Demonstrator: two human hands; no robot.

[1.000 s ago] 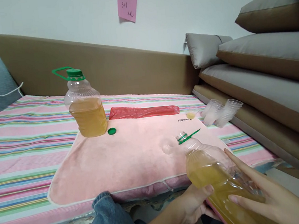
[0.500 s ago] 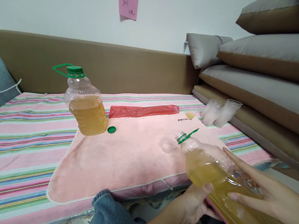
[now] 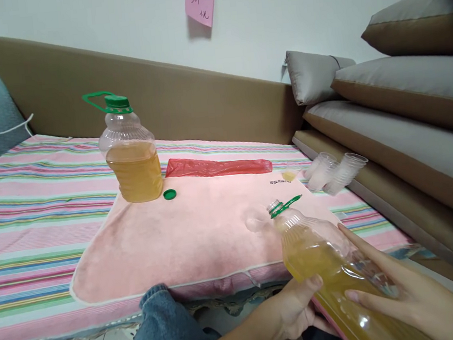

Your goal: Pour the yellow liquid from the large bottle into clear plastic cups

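A large clear plastic bottle (image 3: 319,257) of yellow liquid is tilted, its uncapped mouth pointing up and left. A green handle ring circles its neck. My left hand (image 3: 296,307) grips its lower left side, thumb on top. My right hand (image 3: 410,291) lies along the right side, fingers and thumb spread around it. Just left of the mouth is a clear plastic cup (image 3: 254,219), hard to make out on the pink cloth (image 3: 177,239). The bottle's base lies out of view.
At the back left stands a capped bottle (image 3: 134,168) beside a loose green cap (image 3: 170,194). A red plastic bag (image 3: 218,166) lies behind the cloth. Stacked clear cups (image 3: 345,172) rest at right, near a cup with yellow liquid (image 3: 289,175) and piled cushions (image 3: 406,120).
The camera view has shifted slightly. Both hands and the tilted bottle keep nearly the same pose.
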